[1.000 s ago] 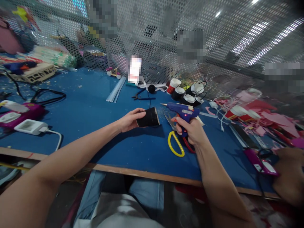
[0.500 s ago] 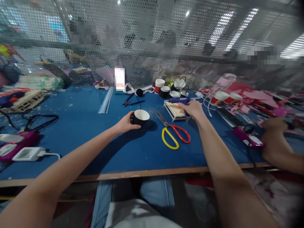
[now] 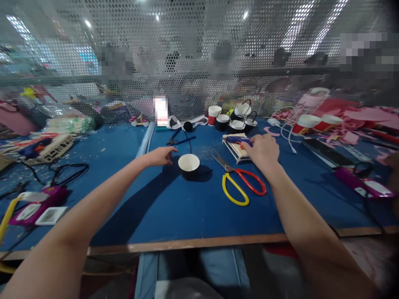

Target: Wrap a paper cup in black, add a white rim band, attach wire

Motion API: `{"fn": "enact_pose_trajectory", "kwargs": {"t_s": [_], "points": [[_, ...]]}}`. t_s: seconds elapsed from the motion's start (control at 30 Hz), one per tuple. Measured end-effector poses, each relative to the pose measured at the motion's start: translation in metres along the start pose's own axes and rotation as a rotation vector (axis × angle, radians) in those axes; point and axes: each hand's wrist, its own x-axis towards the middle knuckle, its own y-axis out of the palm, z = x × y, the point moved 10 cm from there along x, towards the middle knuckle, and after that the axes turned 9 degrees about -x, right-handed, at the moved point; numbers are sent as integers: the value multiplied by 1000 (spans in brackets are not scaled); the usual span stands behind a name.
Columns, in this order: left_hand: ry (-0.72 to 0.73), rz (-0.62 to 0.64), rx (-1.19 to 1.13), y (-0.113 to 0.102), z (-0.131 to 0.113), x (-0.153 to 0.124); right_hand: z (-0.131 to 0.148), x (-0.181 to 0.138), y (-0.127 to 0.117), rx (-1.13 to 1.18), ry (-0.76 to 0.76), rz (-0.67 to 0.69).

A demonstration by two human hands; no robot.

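Observation:
A black paper cup [image 3: 188, 165] with a white inside stands upright on the blue tabletop. Just left of it, my left hand [image 3: 161, 156] hovers with fingers loosely bent and apart, not touching the cup. My right hand [image 3: 264, 153] is closed round a blue glue gun [image 3: 234, 140], whose handle is mostly hidden by the fingers. The gun rests across a small wooden stick rack [image 3: 236, 150]. Between my hands and nearer to me lie scissors [image 3: 230, 169] with one yellow and one red handle, blades pointing away.
Behind are pliers [image 3: 181, 140], a lit phone [image 3: 161, 111] and several black cups with wire handles [image 3: 237, 124]. Pink scraps [image 3: 346, 120] and red cups [image 3: 306, 123] lie at right. Purple power strips [image 3: 363, 182] sit on both sides. A perforated metal screen [image 3: 193, 54] stands behind the table.
My left hand has let go of the black cup and drawn back to the left. The cup now stands on the table. My right hand stays at the glue gun; the view has shifted.

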Motion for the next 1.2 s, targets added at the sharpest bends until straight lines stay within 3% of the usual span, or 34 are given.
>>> {"fn": "enact_pose_trajectory", "kwargs": {"t_s": [0.13,0.23,0.5,0.77,0.97,1.1,1.2], "points": [[-73,-174,201,-41,21,50,23,-16,-29,203,-177,-259],[-113,-248,310,-53,31,87,35,-25,-38,309,-256,-322],[-207,-210,444,-46,53,140,45,-28,-37,373,-322,-291],[-81,-347,365,-56,25,172,52,-33,-40,458,-351,-266],[-7,-322,224,-46,12,202,51,-33,-37,481,-355,-229],[-26,-339,228,-53,25,208,50,-32,-36,492,-358,-205],[-55,-296,273,-45,39,210,53,-34,-37,495,-381,-201]]}}
